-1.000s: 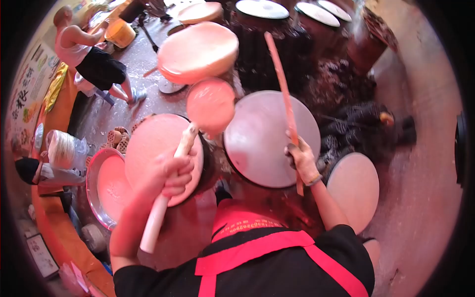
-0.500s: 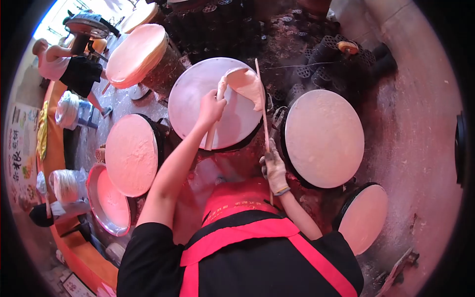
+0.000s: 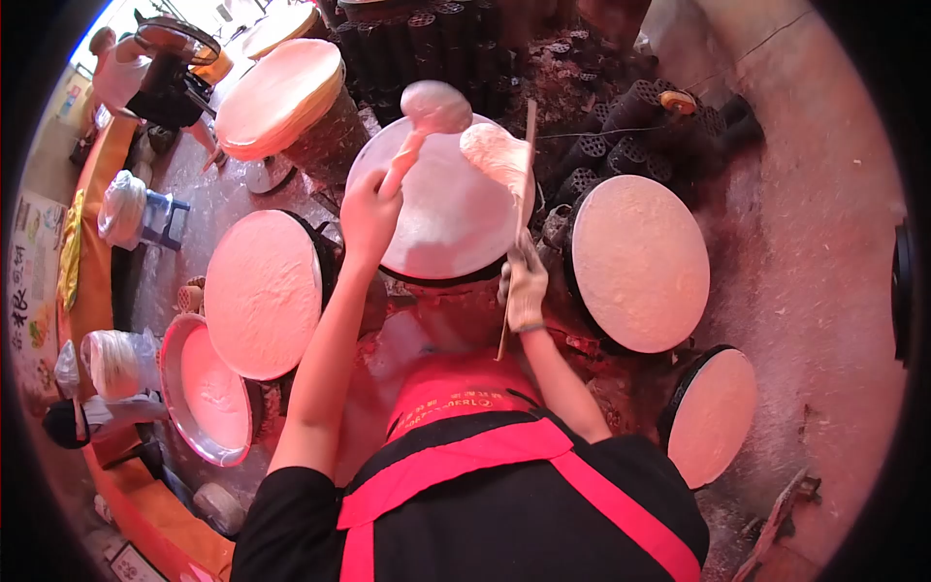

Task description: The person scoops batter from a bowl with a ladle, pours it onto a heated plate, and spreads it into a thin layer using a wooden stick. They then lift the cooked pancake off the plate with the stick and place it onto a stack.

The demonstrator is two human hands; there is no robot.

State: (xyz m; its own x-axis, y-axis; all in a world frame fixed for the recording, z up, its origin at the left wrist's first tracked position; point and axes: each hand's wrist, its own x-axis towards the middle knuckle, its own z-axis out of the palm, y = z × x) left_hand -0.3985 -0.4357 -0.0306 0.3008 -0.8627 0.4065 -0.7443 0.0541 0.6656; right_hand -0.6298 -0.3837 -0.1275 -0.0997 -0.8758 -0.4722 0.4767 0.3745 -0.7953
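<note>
My left hand (image 3: pixel 369 218) grips the handle of a batter-coated ladle (image 3: pixel 436 106), its bowl raised over the far edge of the middle round griddle (image 3: pixel 436 218). A thick pale mass of batter (image 3: pixel 493 155) lies on the right part of that griddle, against a long, thin wooden spreader (image 3: pixel 527 179). In a stained work glove, my right hand (image 3: pixel 526 289) is closed around the spreader, whose lower end points back toward my apron. The spreader slants over the griddle's right edge.
Batter-covered griddles stand at left (image 3: pixel 262 296), right (image 3: pixel 640 264) and lower right (image 3: pixel 713 417). A batter basin (image 3: pixel 175 364) sits lower left. Stacked flat rounds (image 3: pixel 281 97) are behind, near coal briquettes (image 3: pixel 635 126). A person (image 3: pixel 121 73) stands beside a fan (image 3: pixel 179 44) at far left.
The ladle has swung up and left, away from the spreader, and batter now lies on the griddle beside the spreader. My right hand has moved slightly forward and left with the spreader.
</note>
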